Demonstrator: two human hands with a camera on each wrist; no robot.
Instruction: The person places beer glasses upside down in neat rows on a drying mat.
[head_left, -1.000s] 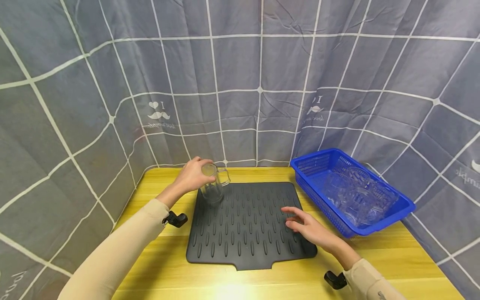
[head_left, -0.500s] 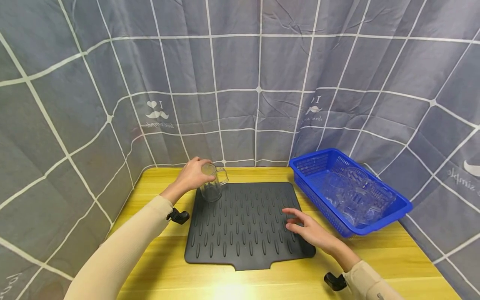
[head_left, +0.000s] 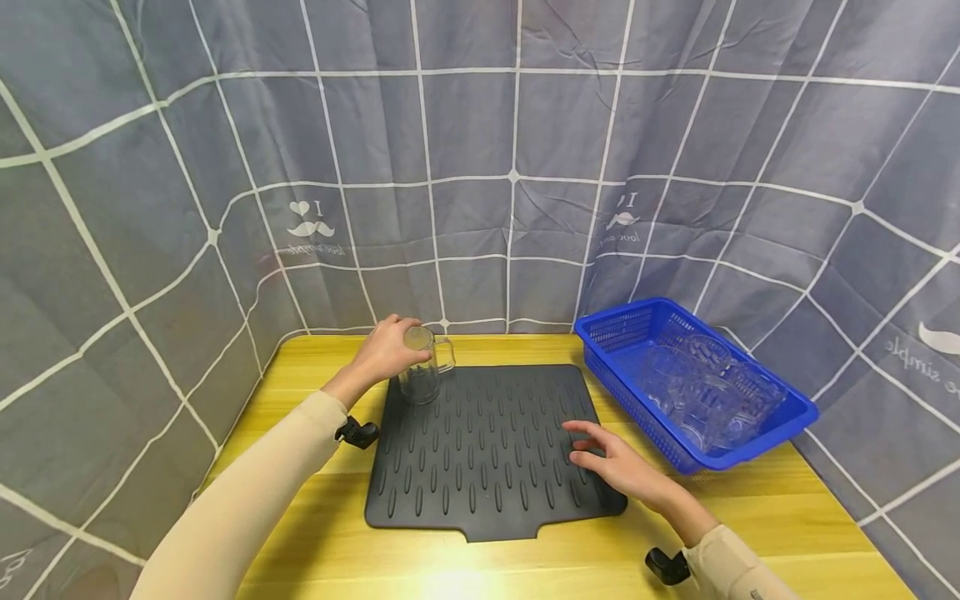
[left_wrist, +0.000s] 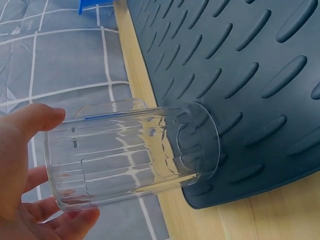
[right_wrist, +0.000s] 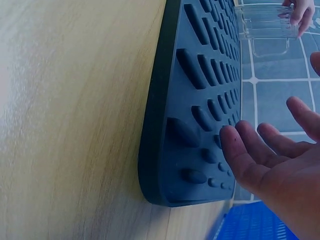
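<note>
Not much has changed in the last second. The glass mug (head_left: 422,382) is in the same spot on the black mat (head_left: 487,450), near the far left corner, and the whole scene has only slid a tiny bit because the head camera turned. The left hand (head_left: 390,348) is still on the top end of the mug. Its fingers are clamped around the glass, with the thumb on one side, so the mug has not been let go. The low end seems to rest on the mat. The mug stands up straight, but I cannot be sure which end is the mouth. The handle (head_left: 452,355) sticks out to the right.

The right hand (head_left: 615,458) has not moved much either. Its fingers are apart and a little bent, and they hold nothing. It hangs over the near right part of the mat.

The mat's left edge is just beside the mug, and the gray curtain (head_left: 480,217) hangs close behind, so there is little room that way. Lots of bumpy mat shows between the two hands. The blue basket (head_left: 630,400), with more clear glass things (head_left: 708,392) inside, sits near the mat's right edge. The yellow counter (head_left: 315,533) shows in front.
</note>
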